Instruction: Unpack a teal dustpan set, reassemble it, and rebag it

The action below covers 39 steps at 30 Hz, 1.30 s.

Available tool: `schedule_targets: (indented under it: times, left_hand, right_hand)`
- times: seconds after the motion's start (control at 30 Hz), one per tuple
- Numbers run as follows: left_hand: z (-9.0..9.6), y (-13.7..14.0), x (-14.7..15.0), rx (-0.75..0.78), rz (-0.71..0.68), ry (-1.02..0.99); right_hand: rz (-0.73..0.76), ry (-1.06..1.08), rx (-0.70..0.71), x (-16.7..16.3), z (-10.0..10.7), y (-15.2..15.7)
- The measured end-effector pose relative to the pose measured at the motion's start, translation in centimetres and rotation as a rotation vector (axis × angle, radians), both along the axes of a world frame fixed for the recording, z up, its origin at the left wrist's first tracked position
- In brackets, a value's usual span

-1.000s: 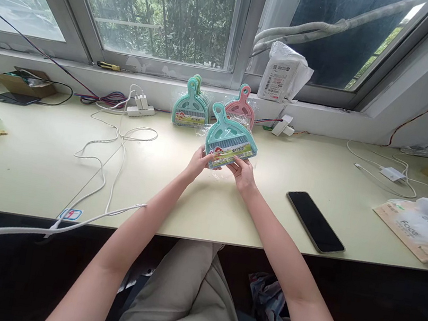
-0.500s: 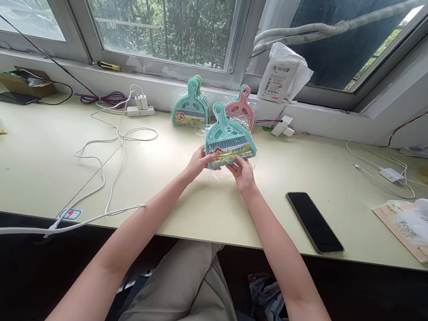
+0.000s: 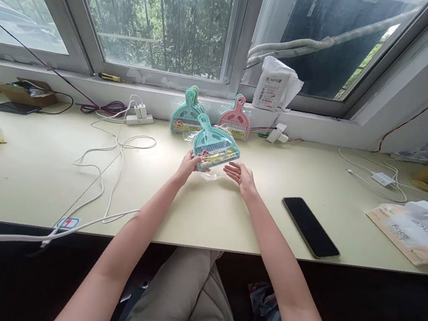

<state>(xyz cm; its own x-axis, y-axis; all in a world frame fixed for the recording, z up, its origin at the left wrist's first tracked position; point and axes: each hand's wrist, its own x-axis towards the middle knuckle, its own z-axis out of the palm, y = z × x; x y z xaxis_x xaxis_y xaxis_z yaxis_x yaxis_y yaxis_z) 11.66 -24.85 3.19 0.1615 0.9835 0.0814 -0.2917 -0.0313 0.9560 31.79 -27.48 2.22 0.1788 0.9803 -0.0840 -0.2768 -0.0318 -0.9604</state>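
A teal mini dustpan-and-brush set, sealed in a clear plastic sleeve, is held just above the pale worktop by the left hand, whose fingers are closed on the pack's lower left corner. The right hand is seen open and empty, palm up, just beside the pack's lower right edge but apart from it. The pack is tilted, its handle pointing away toward the window sill, where two more packaged sets, one teal and one pink, are propped upright against the wall, near the held one. A dark phone lies flat to the right, well apart from the hands, and a loose white cable trails across the worktop to the left, running back to a charger block. A white parcel sits on the sill above. With only one corner pinched, the slippery sleeve could be judged likely to swing or slide; a steadier hold would be gained if the free hand were brought under the opposite edge, so that the weight is shared. The pack would best be kept clear of the cable and of the sets propped behind, which could be toppled by a careless nudge.
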Motion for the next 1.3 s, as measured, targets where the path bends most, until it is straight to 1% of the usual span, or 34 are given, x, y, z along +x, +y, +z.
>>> schedule_targets:
  times: [0.03, 0.1, 0.17, 0.2, 0.27, 0.3, 0.37, 0.43, 0.57, 0.7, 0.93, 1.07, 1.2, 1.3]
  left_hand:
    - [0.0, 0.3, -0.4, -0.024, 0.026, -0.020]
    - [0.0, 0.9, -1.3, -0.082, 0.079, -0.051]
    - [0.0, 1.4, -2.0, -0.152, 0.125, -0.056]
    - [0.0, 1.5, -2.3, -0.184, 0.134, -0.060]
    - [0.0, 1.6, -2.6, -0.232, 0.128, -0.082]
    - [0.0, 1.6, -2.7, -0.247, 0.109, -0.096]
    - [0.0, 1.4, -2.7, -0.263, 0.054, -0.105]
    - [-0.1, 1.2, -2.6, -0.264, -0.002, -0.085]
    - [-0.3, 0.7, -2.7, -0.232, -0.111, -0.012]
    - [-0.4, 0.6, -3.0, -0.222, -0.209, 0.080]
    - [-0.2, 0.5, -3.1, -0.210, -0.244, 0.115]
    - [-0.1, 0.4, -3.2, -0.223, -0.234, 0.133]
    - [-0.2, 0.5, -3.3, -0.239, -0.229, 0.141]
    - [-0.5, 0.6, -3.2, -0.220, -0.260, 0.134]
  right_hand:
    - [-0.041, -0.103, 0.019, 0.2, -0.1, 0.0]
    - [-0.156, -0.403, 0.106, 0.5, -0.3, 0.0]
    - [-0.264, -0.776, 0.245, 0.7, -0.7, 0.0]
    - [-0.294, -0.951, 0.320, 0.8, -1.0, 0.1]
    - [-0.293, -1.212, 0.436, 0.9, -1.5, 0.3]
    - [-0.272, -1.292, 0.472, 0.9, -1.8, 0.4]
    - [-0.227, -1.370, 0.514, 1.0, -2.1, 0.6]
    - [-0.204, -1.358, 0.530, 1.0, -2.2, 0.8]
    - [-0.193, -1.190, 0.523, 1.4, -2.2, 1.2]
    - [-0.236, -1.045, 0.517, 1.5, -2.2, 1.4]
    - [-0.327, -1.027, 0.480, 1.5, -2.0, 1.2]
    - [-0.372, -1.018, 0.459, 1.8, -2.1, 1.3]
    - [-0.354, -1.023, 0.460, 1.9, -2.3, 1.5]
    - [-0.331, -0.988, 0.478, 1.7, -2.3, 1.5]
